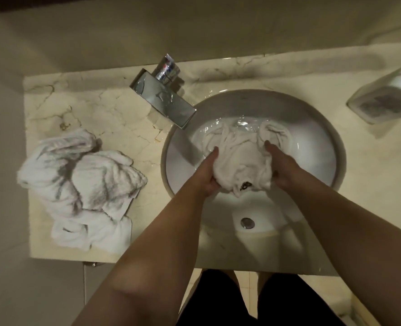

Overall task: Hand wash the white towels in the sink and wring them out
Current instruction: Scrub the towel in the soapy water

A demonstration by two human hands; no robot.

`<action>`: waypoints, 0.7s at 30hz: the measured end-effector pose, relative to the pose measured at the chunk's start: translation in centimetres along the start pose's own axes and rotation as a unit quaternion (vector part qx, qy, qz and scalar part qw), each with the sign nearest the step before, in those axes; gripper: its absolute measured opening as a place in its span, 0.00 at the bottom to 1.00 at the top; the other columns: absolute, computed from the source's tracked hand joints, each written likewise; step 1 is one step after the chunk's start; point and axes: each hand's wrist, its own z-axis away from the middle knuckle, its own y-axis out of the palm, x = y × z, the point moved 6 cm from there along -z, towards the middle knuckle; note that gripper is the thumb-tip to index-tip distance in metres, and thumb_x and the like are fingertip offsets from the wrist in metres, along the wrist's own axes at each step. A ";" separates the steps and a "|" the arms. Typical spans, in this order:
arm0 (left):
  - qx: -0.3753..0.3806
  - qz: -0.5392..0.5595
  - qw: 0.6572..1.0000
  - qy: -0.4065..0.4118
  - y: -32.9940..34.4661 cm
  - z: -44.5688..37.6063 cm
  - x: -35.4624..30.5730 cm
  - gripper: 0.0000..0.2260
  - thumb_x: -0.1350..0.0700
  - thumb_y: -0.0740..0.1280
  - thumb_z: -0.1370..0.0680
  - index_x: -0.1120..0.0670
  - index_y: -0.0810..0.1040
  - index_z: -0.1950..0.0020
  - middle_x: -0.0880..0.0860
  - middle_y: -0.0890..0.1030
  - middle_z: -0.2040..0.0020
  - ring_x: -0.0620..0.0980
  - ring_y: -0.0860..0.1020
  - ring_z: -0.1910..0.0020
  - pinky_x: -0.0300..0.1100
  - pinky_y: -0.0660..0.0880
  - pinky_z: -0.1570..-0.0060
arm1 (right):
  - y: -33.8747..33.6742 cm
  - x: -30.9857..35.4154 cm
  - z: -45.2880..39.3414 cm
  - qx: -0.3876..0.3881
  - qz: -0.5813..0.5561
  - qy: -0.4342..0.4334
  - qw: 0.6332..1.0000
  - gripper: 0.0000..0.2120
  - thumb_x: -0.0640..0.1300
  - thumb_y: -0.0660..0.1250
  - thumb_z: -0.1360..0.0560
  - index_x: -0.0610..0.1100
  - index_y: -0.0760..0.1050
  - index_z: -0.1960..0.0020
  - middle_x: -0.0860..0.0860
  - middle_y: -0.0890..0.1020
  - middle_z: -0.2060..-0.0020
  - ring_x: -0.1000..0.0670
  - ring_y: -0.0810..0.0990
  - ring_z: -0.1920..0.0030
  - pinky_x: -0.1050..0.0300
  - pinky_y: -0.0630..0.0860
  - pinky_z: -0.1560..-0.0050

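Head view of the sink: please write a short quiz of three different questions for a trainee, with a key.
1. True or false: the chrome faucet stands at the right side of the round sink.
2. Multiple choice: what does the left hand grip together with the right hand? A) the wet white towel in the sink; B) the pile of white towels on the marble counter; C) the faucet.
3. Fill in: the pile of white towels lies on the counter to the ____ of the sink.

Key: 1 false; 2 A; 3 left.
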 end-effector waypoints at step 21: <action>-0.138 -0.128 0.933 0.308 6.8 19.7 -3.0 0.50 0.22 0.63 0.33 0.63 0.70 0.29 0.65 0.77 0.34 0.64 0.77 0.36 0.60 0.74 0.35 | -0.8 6.7 22.0 -0.028 0.080 -0.250 0.965 0.18 0.51 0.68 0.24 0.36 0.74 0.45 0.38 0.79 0.57 0.43 0.77 0.58 0.54 0.72 0.64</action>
